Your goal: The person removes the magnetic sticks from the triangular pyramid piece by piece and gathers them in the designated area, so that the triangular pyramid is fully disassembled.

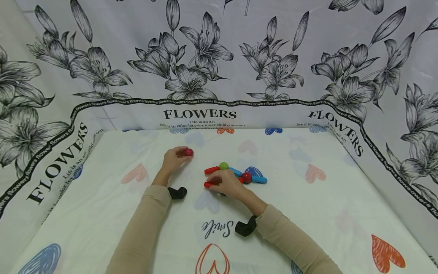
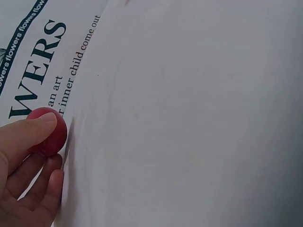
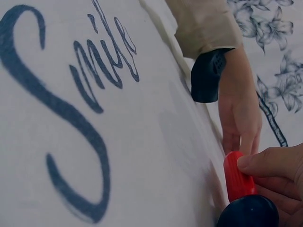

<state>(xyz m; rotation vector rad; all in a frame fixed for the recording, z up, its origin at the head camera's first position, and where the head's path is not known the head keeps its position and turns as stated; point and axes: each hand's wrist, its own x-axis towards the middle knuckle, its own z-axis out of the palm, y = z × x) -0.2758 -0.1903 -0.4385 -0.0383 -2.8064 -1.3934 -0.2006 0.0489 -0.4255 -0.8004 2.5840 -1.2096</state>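
My left hand [image 1: 174, 158] pinches a crimson ball [image 1: 188, 152] between thumb and fingers, left of the other pieces. In the left wrist view the thumb lies across this ball [image 2: 49, 135]. My right hand [image 1: 226, 182] pinches a red rod [image 1: 208, 185], with the thumb on its side in the right wrist view. A dark blue ball [image 3: 248, 212] sits at the end of that rod. Just beyond the right hand, a red rod [image 1: 212, 170], a green ball [image 1: 224, 166], blue rods [image 1: 260, 179] and a red ball [image 1: 246, 177] lie in a joined-looking chain, partly hidden by the hand.
A white cloth [image 1: 287, 213] printed with hearts and the word Smile covers the table. Behind and at both sides hangs a flower-printed curtain [image 1: 212, 91]. Black wrist devices [image 1: 245, 227] hang at both cuffs.
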